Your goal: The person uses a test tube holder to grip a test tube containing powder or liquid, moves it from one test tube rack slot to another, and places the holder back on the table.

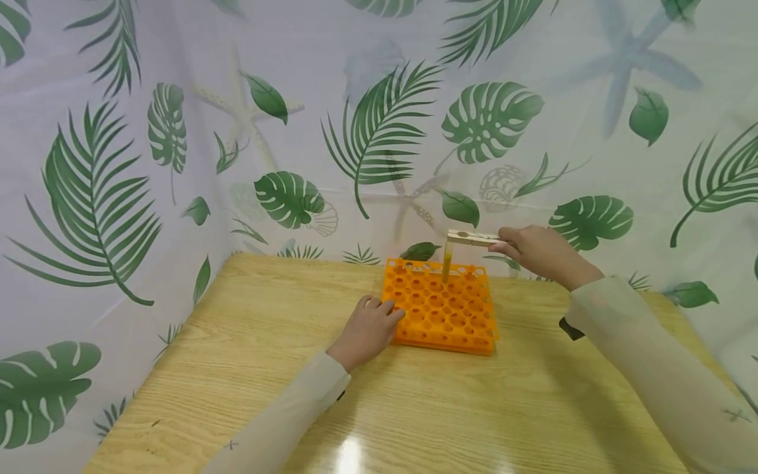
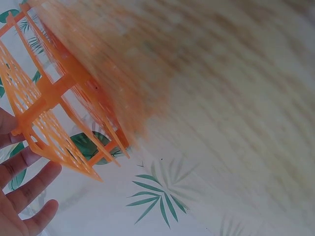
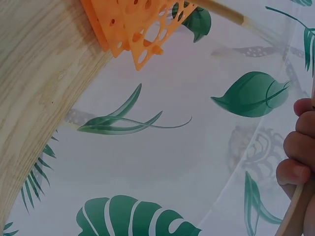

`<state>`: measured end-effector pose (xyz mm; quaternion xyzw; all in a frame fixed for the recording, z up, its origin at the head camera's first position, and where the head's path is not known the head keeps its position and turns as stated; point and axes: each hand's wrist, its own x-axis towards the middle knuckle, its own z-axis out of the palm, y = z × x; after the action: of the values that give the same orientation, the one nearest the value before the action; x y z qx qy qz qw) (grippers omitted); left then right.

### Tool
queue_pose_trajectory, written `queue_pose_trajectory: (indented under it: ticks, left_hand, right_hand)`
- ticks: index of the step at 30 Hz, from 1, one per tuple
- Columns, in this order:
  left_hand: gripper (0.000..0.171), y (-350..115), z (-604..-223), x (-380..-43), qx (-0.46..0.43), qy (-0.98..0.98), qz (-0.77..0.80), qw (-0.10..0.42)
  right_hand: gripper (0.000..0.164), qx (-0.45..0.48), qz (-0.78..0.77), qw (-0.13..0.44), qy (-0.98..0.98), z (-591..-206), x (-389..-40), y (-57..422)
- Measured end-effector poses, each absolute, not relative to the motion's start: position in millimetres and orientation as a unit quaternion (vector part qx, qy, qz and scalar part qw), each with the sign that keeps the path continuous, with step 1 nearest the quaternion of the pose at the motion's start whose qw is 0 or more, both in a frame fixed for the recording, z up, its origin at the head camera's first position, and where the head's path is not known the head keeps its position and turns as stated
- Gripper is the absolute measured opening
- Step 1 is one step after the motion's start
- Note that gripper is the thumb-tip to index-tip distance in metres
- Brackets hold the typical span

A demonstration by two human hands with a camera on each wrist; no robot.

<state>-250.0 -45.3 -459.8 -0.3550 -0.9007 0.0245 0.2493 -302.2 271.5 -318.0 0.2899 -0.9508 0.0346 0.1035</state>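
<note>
An orange test tube rack point(image 1: 438, 316) with rows of round holes stands on the table. My left hand point(image 1: 370, 329) holds its left edge, thumb and fingertips at the top plate. In the left wrist view, fingers point(image 2: 32, 184) bend at the rack's side beside its open layers point(image 2: 49, 93). My right hand point(image 1: 541, 253) grips a wooden test tube clamp point(image 1: 474, 238), its far end around the top of a glass test tube point(image 1: 447, 263). Yellow-brown liquid fills the tube's lower part. The tube is upright over the rack's back rows, its bottom overlapping the holes in the head view.
The wood-grain table point(image 1: 249, 368) extends left, right and in front of the rack. Behind it hangs a white curtain point(image 1: 284, 145) printed with green leaves and starfish, close to the table's back edge.
</note>
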Motion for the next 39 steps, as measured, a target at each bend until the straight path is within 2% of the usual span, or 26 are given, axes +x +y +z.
queue_pose_trajectory:
  ticks: [9,17,23,31,39]
  left_hand:
    - [0.008,-46.3,-459.6,-249.2,-0.354,-0.902,0.018,0.246]
    - [0.008,-45.9,-458.8,-247.7,-0.356,-0.902,0.022,0.244]
    - [0.009,-46.1,-457.7,-248.5,-0.356,-0.902,0.023,0.243]
    - [0.008,-45.8,-455.7,-249.7,-0.355,-0.902,0.023,0.245]
    - [0.008,-45.9,-457.7,-248.0,-0.353,-0.903,0.022,0.244]
  right_hand:
    - [0.03,0.279,0.053,0.091,-0.954,-317.8,-291.2,268.5]
    - [0.024,0.266,0.057,0.073,-0.96,-314.9,-278.9,269.6]
    - [0.035,0.267,0.07,0.06,-0.959,-315.8,-269.1,269.9]
    - [0.029,0.28,0.078,0.083,-0.953,-322.8,-261.2,268.2]
    - [0.026,0.282,0.098,0.084,-0.951,-332.1,-254.9,269.1]
